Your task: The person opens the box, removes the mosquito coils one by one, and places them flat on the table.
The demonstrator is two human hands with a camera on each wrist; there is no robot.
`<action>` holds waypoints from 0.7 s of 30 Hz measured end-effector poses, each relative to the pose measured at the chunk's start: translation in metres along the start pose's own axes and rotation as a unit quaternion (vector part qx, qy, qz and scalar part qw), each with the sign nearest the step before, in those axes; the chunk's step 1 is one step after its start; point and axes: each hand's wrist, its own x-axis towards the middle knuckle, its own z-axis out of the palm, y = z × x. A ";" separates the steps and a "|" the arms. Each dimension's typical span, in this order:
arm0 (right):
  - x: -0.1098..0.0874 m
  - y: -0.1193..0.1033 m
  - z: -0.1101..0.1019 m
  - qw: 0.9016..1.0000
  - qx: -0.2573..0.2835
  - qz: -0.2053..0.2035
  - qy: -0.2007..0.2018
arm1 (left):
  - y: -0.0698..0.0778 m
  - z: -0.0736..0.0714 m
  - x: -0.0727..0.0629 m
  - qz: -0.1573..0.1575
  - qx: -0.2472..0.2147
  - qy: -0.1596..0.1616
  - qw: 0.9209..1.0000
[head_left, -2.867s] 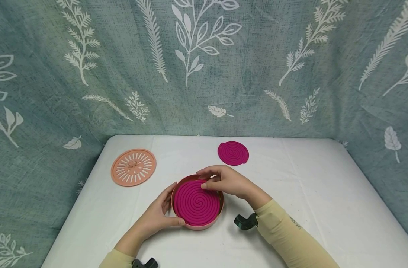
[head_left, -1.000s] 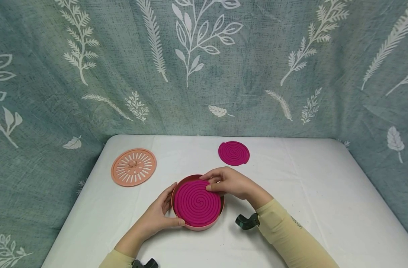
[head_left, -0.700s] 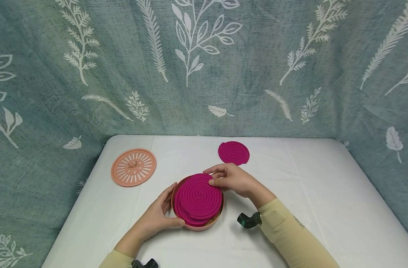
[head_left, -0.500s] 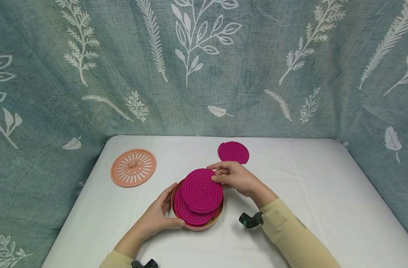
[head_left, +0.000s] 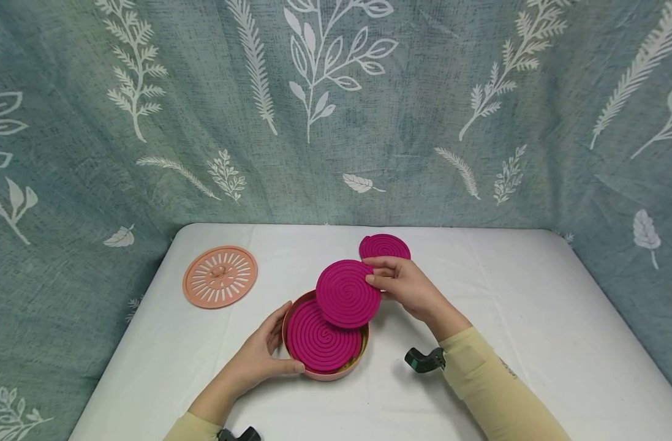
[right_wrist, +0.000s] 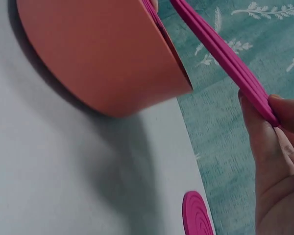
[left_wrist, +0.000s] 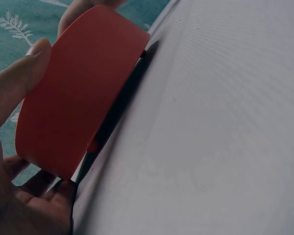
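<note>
My right hand [head_left: 410,286] pinches the edge of a flat magenta mosquito coil [head_left: 348,294], thumb on top and fingers beneath. The coil is lifted and tilted, partly over the far right rim of a round, shallow coral-pink tin [head_left: 329,377]. Inside the tin lies another magenta coil [head_left: 319,343], its far part hidden by the raised one. My left hand [head_left: 264,349] grips the tin's left side, thumb at the near rim. The left wrist view shows the fingers and thumb around the tin's wall [left_wrist: 78,93]. Seen edge-on in the right wrist view, the held coil [right_wrist: 225,58] looks layered.
A slotted coral-pink lid [head_left: 220,277] with a small central knob lies at the table's back left. Another magenta coil [head_left: 384,245] lies at the back, partly behind my right hand. A patterned teal cloth [head_left: 413,122] hangs beyond the white table [head_left: 512,318].
My right hand has lifted the top coil out of the tin and moved it away and to the right, uncovering the coil below. My left hand and the tin stay in place.
</note>
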 end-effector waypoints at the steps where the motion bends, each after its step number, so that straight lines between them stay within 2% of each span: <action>1: 0.000 0.001 -0.002 1.000 0.000 -0.002 0.005 | 0.000 0.000 0.000 0.000 0.000 0.000 1.000; 13: -0.005 0.010 -0.035 0.999 0.005 -0.009 0.054 | 0.002 -0.002 0.004 -0.012 0.004 0.004 1.000; 21: -0.008 0.014 -0.059 0.997 0.019 -0.016 0.079 | 0.000 -0.003 0.005 -0.006 0.000 0.004 1.000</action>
